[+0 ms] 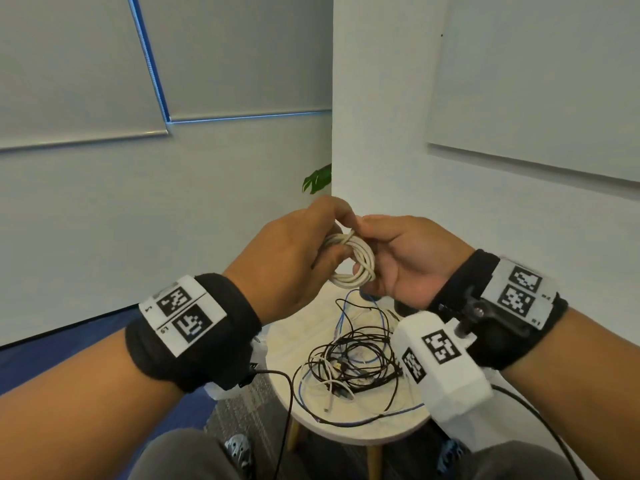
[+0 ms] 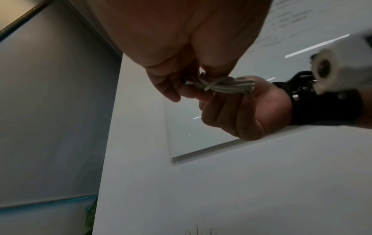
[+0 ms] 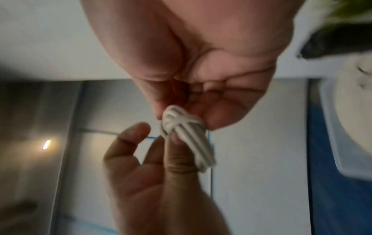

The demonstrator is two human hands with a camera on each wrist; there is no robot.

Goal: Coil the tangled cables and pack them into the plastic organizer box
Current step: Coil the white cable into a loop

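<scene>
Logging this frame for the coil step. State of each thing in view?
white cable: coiled, one turn wrapped across the bundle, held in the air by both hands
left hand: fingers curled round the coil
right hand: fingers pinch the coil's other side
cable pile: black, blue and white, tangled, loose on the table
table: round, white, carries the pile
box: not clearly in view

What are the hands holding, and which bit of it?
Both hold the coiled white cable. The left hand grips the coil's left side; the right hand pinches its top, where one strand wraps across.
</scene>
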